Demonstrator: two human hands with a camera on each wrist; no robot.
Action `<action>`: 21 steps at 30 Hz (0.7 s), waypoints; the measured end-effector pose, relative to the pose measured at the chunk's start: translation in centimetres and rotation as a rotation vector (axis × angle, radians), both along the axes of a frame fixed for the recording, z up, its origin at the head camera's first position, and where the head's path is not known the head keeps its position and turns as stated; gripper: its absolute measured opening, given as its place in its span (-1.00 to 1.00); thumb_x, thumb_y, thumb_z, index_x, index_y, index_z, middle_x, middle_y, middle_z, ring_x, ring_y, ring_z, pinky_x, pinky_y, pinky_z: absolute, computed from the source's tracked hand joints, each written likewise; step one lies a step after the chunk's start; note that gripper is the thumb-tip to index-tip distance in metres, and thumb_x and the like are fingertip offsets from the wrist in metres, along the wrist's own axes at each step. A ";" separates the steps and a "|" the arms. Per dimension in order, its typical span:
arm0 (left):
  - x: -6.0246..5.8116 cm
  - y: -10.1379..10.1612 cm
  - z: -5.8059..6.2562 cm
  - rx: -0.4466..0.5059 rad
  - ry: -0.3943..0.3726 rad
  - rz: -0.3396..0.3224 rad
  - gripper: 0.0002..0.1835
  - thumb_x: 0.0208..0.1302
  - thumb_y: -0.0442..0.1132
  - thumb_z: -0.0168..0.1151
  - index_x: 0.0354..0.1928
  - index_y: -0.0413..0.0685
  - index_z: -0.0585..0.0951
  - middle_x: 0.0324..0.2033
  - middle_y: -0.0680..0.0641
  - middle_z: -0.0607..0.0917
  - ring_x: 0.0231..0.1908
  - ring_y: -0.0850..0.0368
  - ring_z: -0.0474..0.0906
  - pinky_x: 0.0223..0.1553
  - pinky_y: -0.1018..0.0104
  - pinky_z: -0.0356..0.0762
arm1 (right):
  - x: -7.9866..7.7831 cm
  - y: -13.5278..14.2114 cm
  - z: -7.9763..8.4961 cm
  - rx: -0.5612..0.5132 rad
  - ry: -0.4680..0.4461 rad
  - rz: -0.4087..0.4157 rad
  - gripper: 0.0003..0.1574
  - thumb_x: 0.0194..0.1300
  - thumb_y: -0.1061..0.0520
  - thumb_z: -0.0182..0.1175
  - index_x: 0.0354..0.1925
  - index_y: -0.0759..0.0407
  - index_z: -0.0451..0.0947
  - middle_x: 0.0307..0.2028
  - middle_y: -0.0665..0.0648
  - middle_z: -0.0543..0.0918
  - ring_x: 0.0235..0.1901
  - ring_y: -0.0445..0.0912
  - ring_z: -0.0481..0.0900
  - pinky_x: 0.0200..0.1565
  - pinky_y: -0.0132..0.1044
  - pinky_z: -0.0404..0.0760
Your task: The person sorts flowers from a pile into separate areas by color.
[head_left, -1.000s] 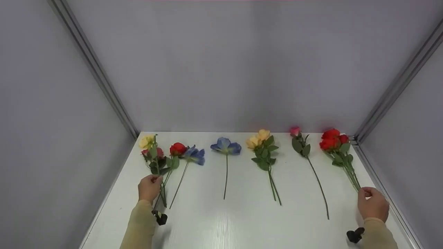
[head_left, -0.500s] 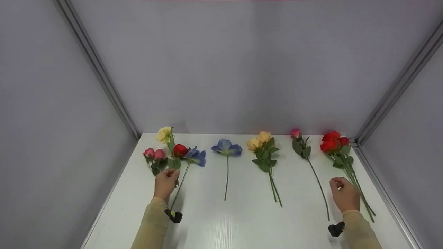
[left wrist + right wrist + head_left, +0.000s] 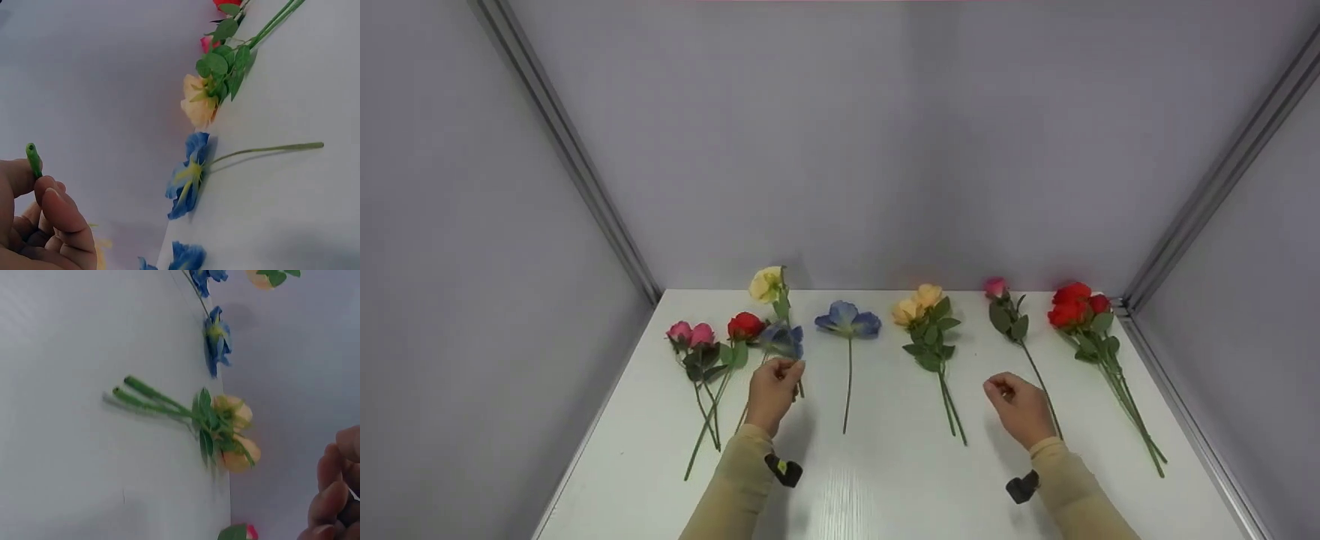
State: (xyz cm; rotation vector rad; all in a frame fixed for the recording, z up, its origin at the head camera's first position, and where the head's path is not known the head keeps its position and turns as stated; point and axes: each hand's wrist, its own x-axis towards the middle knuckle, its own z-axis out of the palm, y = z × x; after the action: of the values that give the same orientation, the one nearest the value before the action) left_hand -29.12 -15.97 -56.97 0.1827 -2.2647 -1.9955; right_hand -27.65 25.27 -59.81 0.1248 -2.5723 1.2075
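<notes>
Grey walls (image 3: 840, 150) enclose a white table (image 3: 915, 495), across which we list a row of stemmed flowers. Far left: two pink roses (image 3: 691, 334), their stems crossed by that of a red rose (image 3: 745, 325). Next, a blue flower (image 3: 782, 341), partly hidden behind the left hand (image 3: 772, 394) and what it holds; then a second blue flower (image 3: 847, 320), lying alone; two cream roses (image 3: 919, 305); a single pink rose (image 3: 995, 286); and, far right, a bunch of red roses (image 3: 1071, 304). Blooms lie toward the back wall, stems toward the person, presumably so that the stems come readily to the fingers. Held item: one yellow flower (image 3: 766, 285), above the table in front of the left-hand blue flower; whether the two touch, we cannot tell. The left hand pinches its green stem (image 3: 34, 159) between thumb and fingers, the cut end projecting past them; we judge the stem grip chosen to spare the petals. Its bloom points away from the person and slightly left, the long axis running back toward the person and slightly right; its exact tilt we cannot fix. The right hand (image 3: 1021, 411), near the single pink rose's stem, has fingers loosely curled, and we see nothing in its grasp.
</notes>
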 end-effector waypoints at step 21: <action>1.0 8.8 -1.1 -0.043 0.044 -0.115 -0.73 0.29 -0.06 0.28 -0.21 -0.13 0.57 -0.43 -0.01 0.62 -0.42 0.05 0.54 -0.43 0.29 0.48 | 1.2 -13.4 2.2 -0.087 -0.095 0.488 -0.67 0.46 -0.15 0.00 -0.27 -0.05 0.59 -0.47 -0.11 0.56 -0.47 -0.14 0.51 -0.40 -0.30 0.48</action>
State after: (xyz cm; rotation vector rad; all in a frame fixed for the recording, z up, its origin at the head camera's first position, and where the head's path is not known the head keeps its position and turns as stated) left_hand -28.09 -7.21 -58.03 0.0054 -2.3381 -1.9808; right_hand -26.42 11.85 -57.63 0.7275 -2.6499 1.5147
